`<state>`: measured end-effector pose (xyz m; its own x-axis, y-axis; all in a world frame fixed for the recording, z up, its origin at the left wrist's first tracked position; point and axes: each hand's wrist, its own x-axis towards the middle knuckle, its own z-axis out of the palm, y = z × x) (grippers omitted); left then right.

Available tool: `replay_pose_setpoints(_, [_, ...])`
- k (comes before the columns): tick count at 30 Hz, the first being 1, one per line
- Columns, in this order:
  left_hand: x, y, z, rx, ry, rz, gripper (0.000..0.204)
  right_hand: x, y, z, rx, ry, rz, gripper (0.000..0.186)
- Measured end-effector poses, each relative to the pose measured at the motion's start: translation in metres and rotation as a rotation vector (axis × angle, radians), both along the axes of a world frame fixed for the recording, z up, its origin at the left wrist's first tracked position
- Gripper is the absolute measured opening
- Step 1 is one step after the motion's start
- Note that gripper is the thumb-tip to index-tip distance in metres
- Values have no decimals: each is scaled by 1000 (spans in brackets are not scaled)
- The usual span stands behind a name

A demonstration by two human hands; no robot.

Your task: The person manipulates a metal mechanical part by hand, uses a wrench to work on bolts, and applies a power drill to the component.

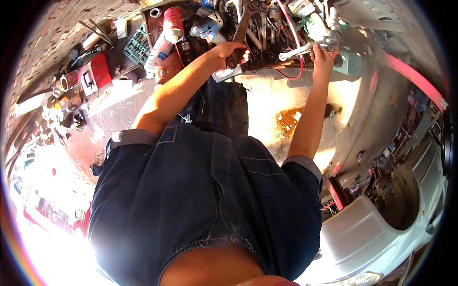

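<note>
At the top centre, my left hand [230, 56] has its fingers wrapped round a large dark adjustable wrench [240, 29], held tilted with its head upward over a tray crowded with metal tools [262, 33]. To its right, my right hand [321, 61] grips a silver wrench [298, 51] that lies roughly crosswise, among other silver tools at the tray's right end. A red hose [301, 66] loops just left of that hand. A red spray can [173, 24] and a blue-grey power tool [207, 29] are on the left part of the tray.
A red toolbox [98, 71] and green socket case [136, 45] lie at upper left among scattered parts. A pale jug [349, 64] stands beside the tray's right end. A red hose [410, 76] crosses the right side. A silver car [362, 229] with a wheel well stands at lower right.
</note>
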<state>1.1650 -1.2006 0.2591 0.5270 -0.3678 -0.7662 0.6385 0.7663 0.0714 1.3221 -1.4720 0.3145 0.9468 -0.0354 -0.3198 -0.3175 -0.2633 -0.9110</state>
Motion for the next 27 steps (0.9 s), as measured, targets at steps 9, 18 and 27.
replay_pose_setpoints(9, [9,-20,20,-151,-215,-97,57,-44,64,14,181,492,386,12])
replay_pose_setpoints(18, [2,-30,23,-55,-189,-62,22,-85,101,-28,501,419,326,19])
replay_pose_setpoints(27, [35,-26,102,-512,63,472,17,-64,13,-19,408,435,313,21])
